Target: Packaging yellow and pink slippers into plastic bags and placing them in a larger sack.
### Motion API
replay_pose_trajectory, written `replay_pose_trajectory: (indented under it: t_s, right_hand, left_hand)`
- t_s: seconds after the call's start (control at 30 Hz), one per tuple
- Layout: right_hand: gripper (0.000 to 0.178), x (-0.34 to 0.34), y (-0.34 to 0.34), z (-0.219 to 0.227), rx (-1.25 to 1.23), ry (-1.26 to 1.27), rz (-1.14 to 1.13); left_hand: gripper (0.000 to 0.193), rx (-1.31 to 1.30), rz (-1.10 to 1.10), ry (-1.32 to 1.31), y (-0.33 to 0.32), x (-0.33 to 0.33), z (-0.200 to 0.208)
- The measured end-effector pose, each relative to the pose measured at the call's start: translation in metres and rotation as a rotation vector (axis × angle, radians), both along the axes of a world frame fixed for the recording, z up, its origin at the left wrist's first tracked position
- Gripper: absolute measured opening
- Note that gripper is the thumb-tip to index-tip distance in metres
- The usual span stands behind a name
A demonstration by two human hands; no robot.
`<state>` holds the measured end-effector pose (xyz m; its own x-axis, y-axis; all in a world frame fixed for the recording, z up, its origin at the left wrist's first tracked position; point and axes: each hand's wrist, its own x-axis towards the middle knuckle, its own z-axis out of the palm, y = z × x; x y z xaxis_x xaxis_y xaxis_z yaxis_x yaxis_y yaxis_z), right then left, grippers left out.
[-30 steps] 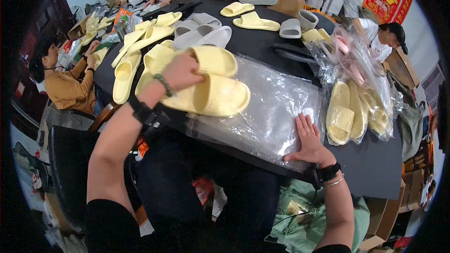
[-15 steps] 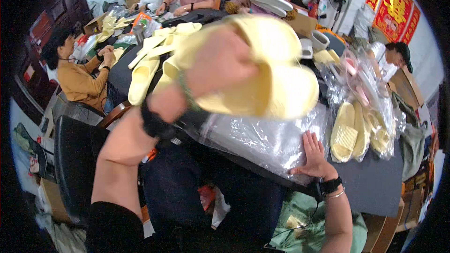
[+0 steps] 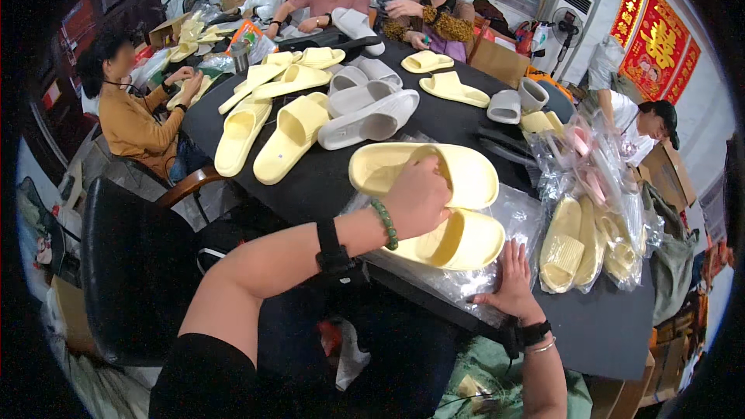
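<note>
A pair of pale yellow slippers (image 3: 473, 174) lies side by side just above or on a clear plastic bag (image 3: 523, 211); I cannot tell if they touch it. My left hand (image 3: 417, 198) is closed on their inner edges, its fingertips partly hidden inside the straps. With fingers spread, my right hand (image 3: 512, 283) rests flat on the bag's near right part, beside the slippers' toes. Much of the bag is covered by the slippers.
Loose yellow slippers (image 3: 291, 136) and grey slippers (image 3: 369, 120) lie beyond my left arm on the dark table (image 3: 601, 326). Bagged yellow slippers (image 3: 564, 244) and pink ones (image 3: 594, 147) lie at right. Several people sit around the table. A black chair (image 3: 124, 271) stands at left.
My left hand has brought the pair of yellow slippers down toward the plastic bag, uncovering the grey slippers behind. My right hand stays spread on the bag. The person opposite has lowered the grey slippers.
</note>
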<state>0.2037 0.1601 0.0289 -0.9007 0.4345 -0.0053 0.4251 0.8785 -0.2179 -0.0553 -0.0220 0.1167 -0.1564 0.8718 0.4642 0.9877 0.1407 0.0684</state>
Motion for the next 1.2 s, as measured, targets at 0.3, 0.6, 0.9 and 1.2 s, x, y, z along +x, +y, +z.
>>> replay_pose_trajectory:
  t_s: [0.3,0.6,0.9,1.2]
  right_hand:
    - [0.151,0.001,-0.001,0.002,-0.007,-0.146,0.047]
    - [0.139,-0.009,0.013,0.042,-0.052,-0.183,0.081]
    - [0.152,-0.018,0.027,0.019,-0.065,-0.361,-0.005]
    - [0.152,-0.012,0.022,0.023,-0.095,-0.354,-0.016]
  left_hand:
    - [0.034,-0.159,0.116,-0.319,-0.011,-0.022,-0.074]
    - [0.035,-0.057,0.125,-0.426,-0.015,-0.02,-0.083]
    - [0.035,-0.063,0.097,-0.383,-0.015,-0.023,-0.082]
    - [0.045,-0.111,0.104,-0.428,-0.016,-0.022,-0.08]
